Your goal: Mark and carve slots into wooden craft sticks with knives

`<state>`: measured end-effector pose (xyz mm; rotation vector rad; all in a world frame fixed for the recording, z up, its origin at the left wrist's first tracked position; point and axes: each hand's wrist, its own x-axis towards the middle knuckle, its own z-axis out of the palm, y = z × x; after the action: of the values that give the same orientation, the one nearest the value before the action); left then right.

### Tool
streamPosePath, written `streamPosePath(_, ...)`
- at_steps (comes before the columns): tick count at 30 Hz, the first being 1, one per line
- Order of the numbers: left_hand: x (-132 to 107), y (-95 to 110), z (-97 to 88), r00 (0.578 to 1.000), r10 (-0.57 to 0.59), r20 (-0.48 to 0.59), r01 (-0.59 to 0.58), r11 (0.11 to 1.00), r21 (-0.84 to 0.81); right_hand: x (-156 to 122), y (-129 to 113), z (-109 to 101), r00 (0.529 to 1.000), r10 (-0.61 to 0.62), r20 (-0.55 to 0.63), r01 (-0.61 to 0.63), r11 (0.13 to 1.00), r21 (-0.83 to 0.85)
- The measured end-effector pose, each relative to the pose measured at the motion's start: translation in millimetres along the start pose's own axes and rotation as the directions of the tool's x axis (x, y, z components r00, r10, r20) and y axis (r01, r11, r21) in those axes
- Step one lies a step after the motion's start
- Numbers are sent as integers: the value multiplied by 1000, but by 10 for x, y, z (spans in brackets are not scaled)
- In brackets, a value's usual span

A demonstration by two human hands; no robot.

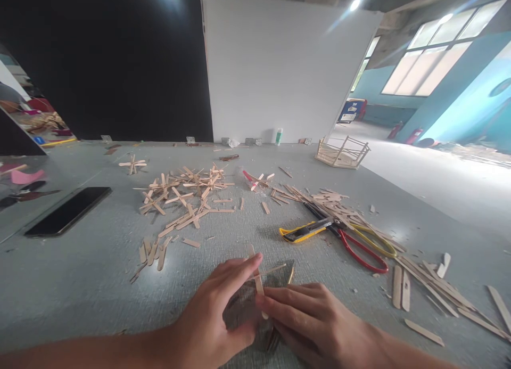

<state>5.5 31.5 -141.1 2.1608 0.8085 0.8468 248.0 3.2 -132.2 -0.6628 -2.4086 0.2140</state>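
Note:
Low in the middle, a wooden craft stick (259,286) stands out between my hands, with a thin strip (275,269) crossing it. My right hand (309,316) has its fingertips closed on the craft stick's lower part. A pointed metal-looking piece with a gold edge (291,273) shows just beyond the right fingers; its kind cannot be made out. My left hand (217,305) arches along the stick's other side, fingers stretched beside its upper end and the blurred thumb apart from them. Part of what lies beneath both hands is hidden.
Star-shaped stick pieces (179,196) lie ahead. A yellow utility knife (305,230) and red-and-yellow-handled scissors (363,252) lie right, among loose sticks (431,284). A phone (69,212) is left. A stick frame (343,153) and glue tube (278,136) stand at the back.

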Motion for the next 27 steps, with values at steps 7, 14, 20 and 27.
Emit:
streamPosePath(7, -17, 27, -20, 993, -87, 75, 91, 995, -40, 28, 9, -3, 998, -38, 41, 38, 999, -3)
streamPosePath(14, -16, -15, -3, 1000, -2, -1, 2, 998, -56, 44, -2, -31, 997, -48, 61, 49, 999, -13)
streamPosePath(20, -27, -24, -16, 999, -32, 40, 34, 998, -49, 35, 8, -30, 997, -52, 49, 52, 999, -7)
streamPosePath(27, -2, -20, -43, 997, 5, 78, 1, 998, -69, 24, 9, -21, 998, -49, 44, 50, 998, -26)
